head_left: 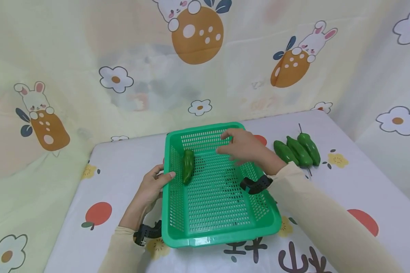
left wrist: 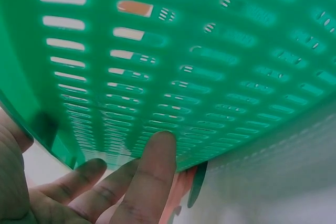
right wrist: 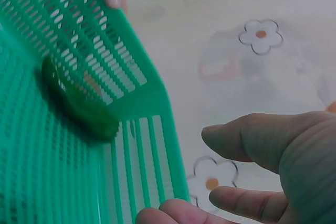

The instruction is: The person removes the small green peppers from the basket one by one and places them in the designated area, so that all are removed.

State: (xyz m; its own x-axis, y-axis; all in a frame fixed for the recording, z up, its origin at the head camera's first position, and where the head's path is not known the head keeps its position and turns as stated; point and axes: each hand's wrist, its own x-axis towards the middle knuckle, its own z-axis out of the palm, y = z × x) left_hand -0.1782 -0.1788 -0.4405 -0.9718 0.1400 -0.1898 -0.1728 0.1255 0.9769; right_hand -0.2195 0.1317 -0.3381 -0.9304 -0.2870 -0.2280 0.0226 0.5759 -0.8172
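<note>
A green plastic basket with slotted walls is on the table. My left hand grips its left side, the thumb over the rim and the fingers against the outer wall. Inside, along the left wall, lies one green pepper, which the right wrist view also shows. My right hand is over the basket's far right part, fingers apart and nothing held. To the right of the basket, three green peppers lie side by side on the table.
A pale printed cloth covers the table, with fruit, flower and lettering patterns. Behind it hangs a curtain with rabbits and flowers. Black straps circle both wrists.
</note>
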